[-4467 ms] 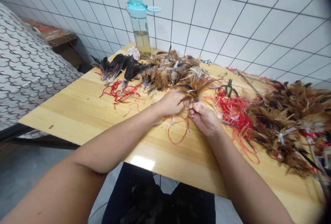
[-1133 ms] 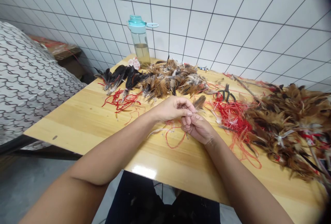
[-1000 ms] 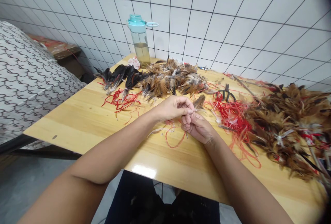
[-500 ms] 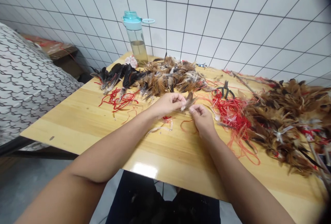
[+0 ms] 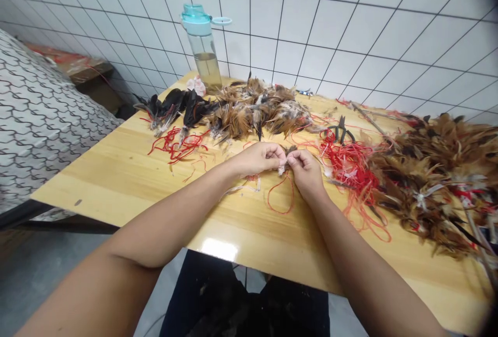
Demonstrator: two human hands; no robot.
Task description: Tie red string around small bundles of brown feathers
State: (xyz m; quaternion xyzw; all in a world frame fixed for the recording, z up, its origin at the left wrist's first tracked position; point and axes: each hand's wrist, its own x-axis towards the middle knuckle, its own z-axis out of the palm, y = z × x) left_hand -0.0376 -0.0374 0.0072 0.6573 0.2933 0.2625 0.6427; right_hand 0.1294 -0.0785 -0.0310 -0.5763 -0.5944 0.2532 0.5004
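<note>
My left hand pinches a small feather bunch. Its brown tips show above the fingers and its pale quill ends poke out below. Against it, fingertip to fingertip, my right hand is closed in a pinch on a thin red string. That string hangs in a loop onto the tabletop under the hands. How it runs between the fingertips is hidden. Just beyond the hands lies a pile of brown feathers.
A tangle of red string and dark-handled scissors lie right of my hands, beside a large brown feather heap. Black feather bunches, more red string and a water bottle are at the left. A tiled wall closes off the back.
My right hand has moved in to meet my left at the feather bunch. The bunch has turned so its quill ends point down, and the red string now hangs in a loop.
</note>
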